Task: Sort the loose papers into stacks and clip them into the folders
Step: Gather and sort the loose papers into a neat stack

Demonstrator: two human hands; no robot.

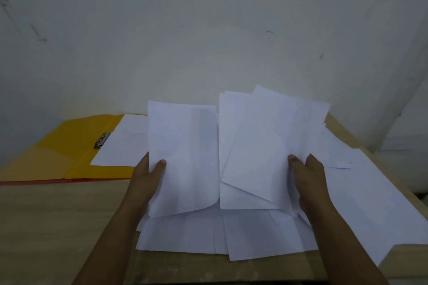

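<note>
Left hand (pixel 148 176) pinches small sheaf (pixel 183 157) at its left edge, thumb on top, centre frame. Right hand (pixel 305 171) grips fanned, skewed bundle (pixel 266 146) at its right edge. Both lifted above loose papers (pixel 231 236) spread on wooden table (pixel 58 227), lower centre to right. Yellow folder (pixel 69 143) open at left, metal clip (pixel 102 140) on spine, one sheet (pixel 122 143) on it.

Risks, judged: right bundle uneven, so sheets likely to slide out; edge-only grip lets paper droop, crease; papers at right table edge could fall.
</note>
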